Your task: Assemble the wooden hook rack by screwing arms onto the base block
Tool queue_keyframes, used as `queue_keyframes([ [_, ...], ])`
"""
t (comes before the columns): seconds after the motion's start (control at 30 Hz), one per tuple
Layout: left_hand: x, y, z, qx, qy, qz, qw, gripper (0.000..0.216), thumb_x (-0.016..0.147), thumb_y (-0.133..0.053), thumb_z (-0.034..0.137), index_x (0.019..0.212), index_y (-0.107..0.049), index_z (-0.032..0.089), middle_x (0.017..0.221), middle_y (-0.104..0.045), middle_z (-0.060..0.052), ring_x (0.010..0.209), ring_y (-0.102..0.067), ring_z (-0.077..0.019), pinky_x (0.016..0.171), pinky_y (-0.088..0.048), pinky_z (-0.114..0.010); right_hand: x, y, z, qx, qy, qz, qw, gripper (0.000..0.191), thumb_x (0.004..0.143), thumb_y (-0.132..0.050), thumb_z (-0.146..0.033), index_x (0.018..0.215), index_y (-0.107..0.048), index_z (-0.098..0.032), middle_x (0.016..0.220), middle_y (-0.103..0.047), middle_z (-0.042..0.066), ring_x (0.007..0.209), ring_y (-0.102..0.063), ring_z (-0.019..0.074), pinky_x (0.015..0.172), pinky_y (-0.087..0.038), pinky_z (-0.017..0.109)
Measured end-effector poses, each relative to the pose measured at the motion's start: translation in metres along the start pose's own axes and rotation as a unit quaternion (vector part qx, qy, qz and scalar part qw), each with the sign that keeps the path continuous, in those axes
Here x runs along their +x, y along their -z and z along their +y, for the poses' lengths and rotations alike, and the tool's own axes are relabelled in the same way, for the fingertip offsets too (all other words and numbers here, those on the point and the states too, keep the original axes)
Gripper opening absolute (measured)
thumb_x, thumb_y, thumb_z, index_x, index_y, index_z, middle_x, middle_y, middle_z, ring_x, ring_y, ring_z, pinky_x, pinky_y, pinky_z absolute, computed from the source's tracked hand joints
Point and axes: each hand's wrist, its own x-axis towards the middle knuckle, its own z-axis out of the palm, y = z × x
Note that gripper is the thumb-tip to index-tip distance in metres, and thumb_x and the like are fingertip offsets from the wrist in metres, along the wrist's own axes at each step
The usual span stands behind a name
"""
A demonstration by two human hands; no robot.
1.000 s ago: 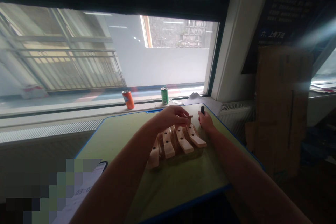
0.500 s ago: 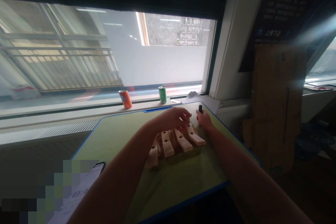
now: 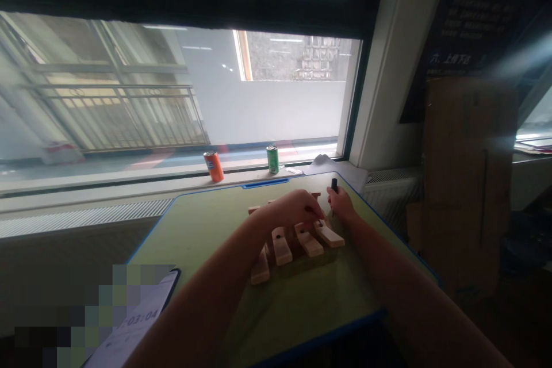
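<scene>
Several pale, curved wooden slats [image 3: 282, 248] lie in a row on the light green tabletop [image 3: 215, 218], with dark round spots on their upper faces. My left hand [image 3: 304, 207] reaches over them, its fingers pinched together at a dark spot on the rightmost slat [image 3: 331, 234]. Whatever is between those fingertips is too small to make out. Just to the right, my right hand [image 3: 342, 204] is closed around a black-handled screwdriver [image 3: 334, 185], handle up and thin shaft down beside the slat's far part. My left hand and forearm hide part of the slats.
An orange can [image 3: 214, 167] and a green can [image 3: 272, 160] stand on the windowsill behind the table. A screen showing digits [image 3: 142, 317] is at the lower left. Cardboard [image 3: 466, 184] leans at the right. A white radiator [image 3: 383, 184] stands beside the table.
My left hand has come down onto the rightmost slat, fingertips now at its dark spot. The right hand keeps the screwdriver beside it. The whole view has shifted slightly.
</scene>
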Motion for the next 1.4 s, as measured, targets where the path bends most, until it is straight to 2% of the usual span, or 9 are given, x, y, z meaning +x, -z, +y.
queue_keyframes([
  [0.2,0.001,-0.002,0.006,0.038,-0.023,0.013,0.999,0.02,0.073,-0.058,0.017,0.088,-0.071,0.018,0.086,-0.069,-0.002,0.073,-0.059,-0.0122,0.072,-0.044,-0.021,0.001,-0.002,0.0,0.001,0.005,0.006,1.0,0.029,0.074,-0.047,-0.047,0.062,-0.047,-0.021,0.05,-0.052,-0.001,0.046,-0.046,0.0139,0.049,-0.032,0.027],
  [0.37,0.001,0.0,0.011,0.059,-0.015,0.003,0.998,0.02,0.073,-0.057,0.017,0.087,-0.072,0.019,0.086,-0.069,-0.001,0.073,-0.059,-0.0119,0.075,-0.042,-0.021,0.001,-0.002,0.002,0.003,0.008,0.005,1.0,0.029,0.075,-0.046,-0.047,0.063,-0.048,-0.021,0.052,-0.053,0.0,0.046,-0.046,0.0139,0.05,-0.033,0.027],
  [0.57,0.002,-0.006,0.004,0.049,-0.011,0.007,0.999,0.018,0.071,-0.059,0.019,0.084,-0.071,0.019,0.081,-0.069,-0.001,0.07,-0.059,-0.0117,0.071,-0.043,-0.02,0.0,-0.001,0.002,0.01,0.016,0.0,1.0,0.03,0.075,-0.046,-0.048,0.063,-0.048,-0.02,0.052,-0.053,0.0,0.046,-0.046,0.0134,0.049,-0.033,0.028],
  [0.8,0.0,-0.007,0.007,0.009,-0.014,-0.012,1.0,0.023,0.075,-0.057,0.022,0.094,-0.069,0.018,0.085,-0.069,-0.001,0.073,-0.06,-0.0118,0.071,-0.043,-0.02,0.001,-0.003,0.004,0.025,0.009,-0.002,1.0,0.034,0.077,-0.043,-0.051,0.066,-0.049,-0.02,0.053,-0.052,-0.001,0.046,-0.047,0.0132,0.048,-0.033,0.027],
  [0.93,0.002,-0.008,0.003,-0.014,-0.013,0.003,1.0,0.023,0.076,-0.059,0.026,0.095,-0.068,0.016,0.086,-0.068,-0.002,0.073,-0.06,-0.012,0.07,-0.043,-0.021,-0.001,-0.002,0.002,0.032,0.006,-0.002,0.999,0.033,0.076,-0.044,-0.051,0.065,-0.049,-0.02,0.051,-0.051,-0.001,0.044,-0.045,0.0127,0.048,-0.034,0.026],
  [1.17,0.002,-0.008,-0.003,0.013,-0.001,0.018,1.0,0.024,0.077,-0.059,0.029,0.094,-0.069,0.017,0.084,-0.069,-0.003,0.073,-0.06,-0.0126,0.069,-0.043,-0.021,-0.001,-0.001,0.0,0.04,-0.006,0.002,0.999,0.032,0.075,-0.046,-0.05,0.067,-0.05,-0.019,0.05,-0.053,-0.001,0.044,-0.045,0.0124,0.047,-0.033,0.025],
  [1.4,0.002,-0.008,-0.005,0.022,-0.003,0.004,1.0,0.023,0.077,-0.058,0.026,0.096,-0.069,0.017,0.083,-0.069,-0.003,0.07,-0.06,-0.0119,0.068,-0.043,-0.02,-0.003,-0.001,-0.003,0.044,-0.004,0.003,0.999,0.032,0.074,-0.047,-0.049,0.062,-0.048,-0.02,0.047,-0.049,-0.003,0.041,-0.043,0.0117,0.046,-0.032,0.025],
])
